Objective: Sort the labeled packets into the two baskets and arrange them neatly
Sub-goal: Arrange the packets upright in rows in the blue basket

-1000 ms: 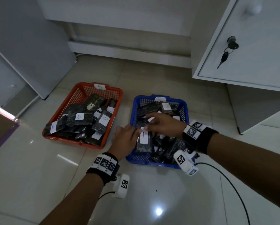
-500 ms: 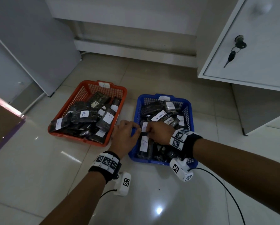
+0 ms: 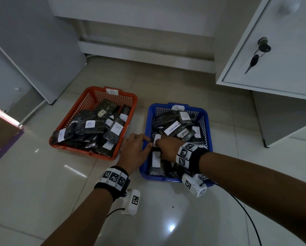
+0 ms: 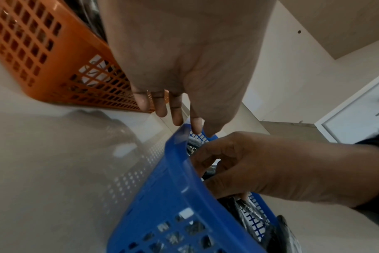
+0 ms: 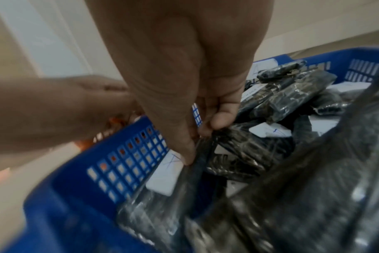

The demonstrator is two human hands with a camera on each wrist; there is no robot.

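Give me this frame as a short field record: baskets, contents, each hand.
orange basket: left, tag B, dark packets marked B
blue basket: right, dark packets, several marked A
left hand: fingers straight, at the blue basket's near left rim, holding nothing
right hand: inside the blue basket, grip pinching a dark packet
floor: glossy tile under both baskets

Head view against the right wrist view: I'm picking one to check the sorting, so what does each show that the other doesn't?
Only the head view shows the orange basket whole, its B-labelled packets, the IN PROGRESS label and the key in the cabinet lock. Only the right wrist view shows the right hand's fingertips pinching a dark packet near the wall. Both show the blue basket, its packets, and the left hand at its rim.
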